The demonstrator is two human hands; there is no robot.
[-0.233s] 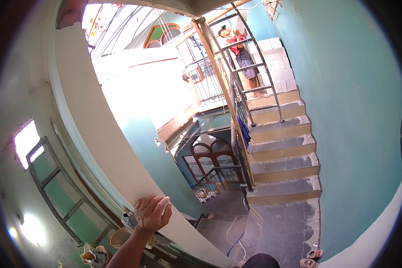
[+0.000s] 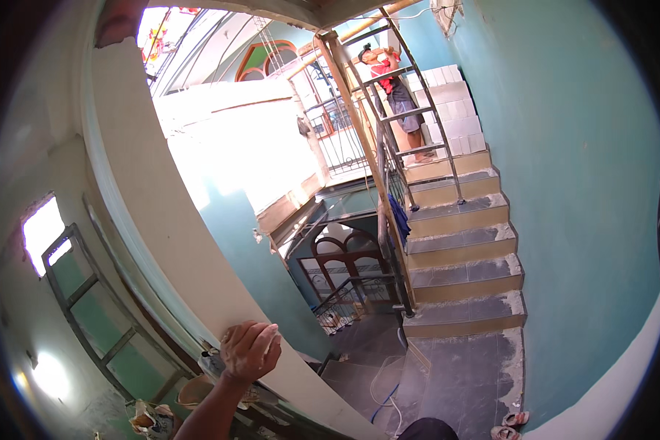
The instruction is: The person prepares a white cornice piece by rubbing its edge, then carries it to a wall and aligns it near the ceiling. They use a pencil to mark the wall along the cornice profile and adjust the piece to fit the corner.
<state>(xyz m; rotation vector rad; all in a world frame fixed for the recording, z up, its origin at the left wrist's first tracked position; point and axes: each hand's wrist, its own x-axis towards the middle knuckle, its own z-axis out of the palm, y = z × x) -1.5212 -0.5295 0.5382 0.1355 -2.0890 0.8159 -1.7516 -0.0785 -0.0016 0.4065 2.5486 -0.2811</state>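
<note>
My left hand [image 2: 250, 352] comes in on its forearm from the lower edge. It is closed, with curled fingers against the cream wall edge [image 2: 191, 282], and pale residue marks the skin. Whatever may be inside the fingers is hidden. Just beside the hand are a small greyish item [image 2: 211, 361] and a rounded tan object [image 2: 194, 392], both partly covered. A crumpled, torn-looking bag [image 2: 152, 419] is near the forearm. My right hand does not appear.
Tiled stairs [image 2: 462, 273] climb on the right beside a teal wall [image 2: 572, 220]. A metal ladder [image 2: 409, 114] stands on them, below a person [image 2: 392, 81] and stacked white blocks [image 2: 451, 110]. Another ladder [image 2: 99, 319] leans left. Hose loops [image 2: 385, 396] and sandals [image 2: 512, 425] lie below.
My left hand stays almost still against the wall edge. The person on the stairs has shifted their head and arms slightly, and the view has moved a little.
</note>
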